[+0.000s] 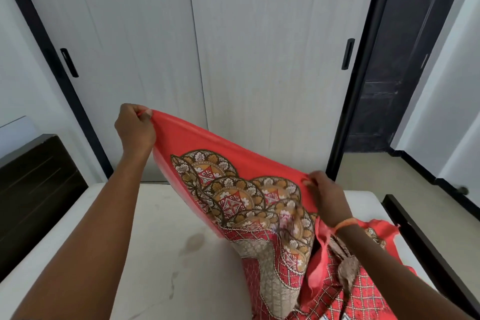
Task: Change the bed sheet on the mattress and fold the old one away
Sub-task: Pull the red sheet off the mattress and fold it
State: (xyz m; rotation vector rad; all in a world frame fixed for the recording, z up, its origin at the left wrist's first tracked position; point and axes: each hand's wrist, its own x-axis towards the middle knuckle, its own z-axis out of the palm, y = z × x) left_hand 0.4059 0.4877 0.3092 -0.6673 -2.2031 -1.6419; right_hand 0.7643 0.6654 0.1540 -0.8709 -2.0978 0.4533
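Left hand pinches the red patterned sheet at centre-left, right hand pinches lower right; the held edge slants downward between them.

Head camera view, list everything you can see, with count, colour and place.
bed sheet: one, red with patterned print, held up over the mattress
mattress: one, off-white, bare, stained, below the sheet
wardrobe doors: two, pale grey, black handles, behind the bed
headboard: one, dark wood, far left
doorway: one, dark, right of the wardrobe
left hand: pinches the sheet's upper edge
right hand: pinches the edge lower down, orange wristband
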